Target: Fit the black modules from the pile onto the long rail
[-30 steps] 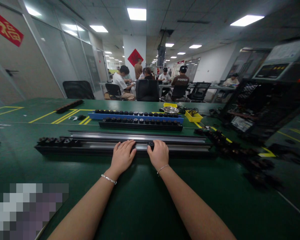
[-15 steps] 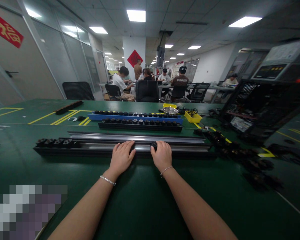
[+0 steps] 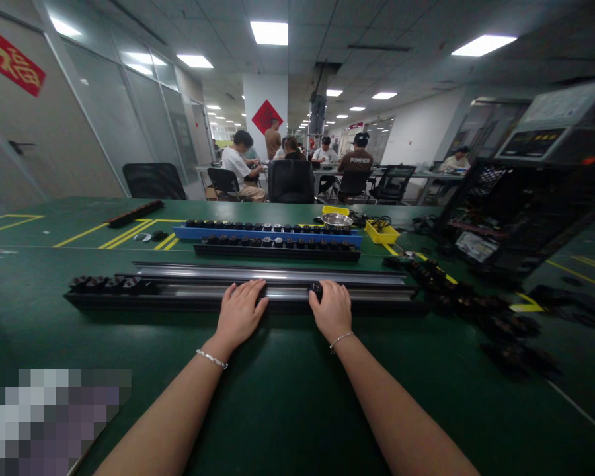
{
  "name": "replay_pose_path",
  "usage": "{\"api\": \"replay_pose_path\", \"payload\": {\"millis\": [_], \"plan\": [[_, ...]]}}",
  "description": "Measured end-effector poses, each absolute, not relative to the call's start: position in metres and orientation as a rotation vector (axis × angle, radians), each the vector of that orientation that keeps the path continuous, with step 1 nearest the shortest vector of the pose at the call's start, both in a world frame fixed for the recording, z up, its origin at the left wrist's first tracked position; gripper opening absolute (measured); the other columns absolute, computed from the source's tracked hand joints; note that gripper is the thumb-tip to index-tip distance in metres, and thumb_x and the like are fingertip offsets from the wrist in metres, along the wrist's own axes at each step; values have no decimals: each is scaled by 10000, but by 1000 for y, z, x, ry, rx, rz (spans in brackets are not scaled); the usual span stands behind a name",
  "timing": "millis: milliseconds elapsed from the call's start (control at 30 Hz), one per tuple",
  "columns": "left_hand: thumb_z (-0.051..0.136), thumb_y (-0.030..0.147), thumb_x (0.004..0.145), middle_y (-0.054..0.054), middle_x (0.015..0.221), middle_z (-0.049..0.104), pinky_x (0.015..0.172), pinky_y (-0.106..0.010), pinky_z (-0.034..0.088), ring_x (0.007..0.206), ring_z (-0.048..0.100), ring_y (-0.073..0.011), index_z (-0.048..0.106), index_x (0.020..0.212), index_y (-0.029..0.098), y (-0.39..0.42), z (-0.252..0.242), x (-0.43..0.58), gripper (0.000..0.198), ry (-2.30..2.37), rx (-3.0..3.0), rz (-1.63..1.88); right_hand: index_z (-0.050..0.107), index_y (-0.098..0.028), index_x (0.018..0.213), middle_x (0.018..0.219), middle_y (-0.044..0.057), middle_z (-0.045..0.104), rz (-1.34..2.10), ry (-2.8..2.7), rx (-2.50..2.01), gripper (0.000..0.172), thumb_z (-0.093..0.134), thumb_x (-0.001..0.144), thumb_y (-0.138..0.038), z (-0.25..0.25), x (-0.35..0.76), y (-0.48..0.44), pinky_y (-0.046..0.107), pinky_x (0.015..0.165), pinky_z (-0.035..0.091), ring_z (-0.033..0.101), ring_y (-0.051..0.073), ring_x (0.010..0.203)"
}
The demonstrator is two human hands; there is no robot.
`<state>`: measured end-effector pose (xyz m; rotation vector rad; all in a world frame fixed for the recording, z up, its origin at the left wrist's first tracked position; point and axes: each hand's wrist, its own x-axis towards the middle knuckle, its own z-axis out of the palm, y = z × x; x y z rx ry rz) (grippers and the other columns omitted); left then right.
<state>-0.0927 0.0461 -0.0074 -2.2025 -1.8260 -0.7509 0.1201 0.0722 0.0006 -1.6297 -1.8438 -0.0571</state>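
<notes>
A long black rail with a shiny metal channel lies across the green table before me. My left hand is on its middle, fingers bent over the channel and thumb at the near wall. A dark patch shows between that thumb and the fingertips; I cannot tell what it is. Farther right, my right hand is closed on a small black part in the channel, mostly covered by the fingers. Several black wheel-like parts sit at the rail's left end. Just behind lies a second rail.
Beyond the rails are a blue strip and a black strip with rows of black parts. A yellow bin and a metal dish stand behind. Loose black parts and an opened computer case are at right.
My right hand has slid a little to the right along the rail with the small black part. My left hand stays at about the same spot.
</notes>
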Motion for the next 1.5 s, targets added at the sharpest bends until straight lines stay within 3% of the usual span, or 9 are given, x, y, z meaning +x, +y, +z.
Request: {"api": "replay_pose_path", "payload": {"millis": [500, 1500], "plan": [[326, 408, 907, -34, 1303, 548, 1058, -452, 247, 1211, 477, -210, 493, 1265, 256, 46, -8, -93, 423, -1808, -2181, -705, 612, -143, 999, 1074, 111, 636, -68, -1694, -1618, 318, 469, 796, -341, -8, 130, 73, 437, 1048, 207, 522, 221, 1035], [327, 404, 907, -39, 1318, 535, 1070, -462, 231, 1217, 472, -214, 507, 1256, 270, 46, -8, -94, 415, -1803, -2192, -698, 614, -118, 949, 999, 136, 638, -187, -1546, -1723, 299, 482, 751, -299, -10, 158, 79, 411, 973, 295, 535, 247, 986]]}}
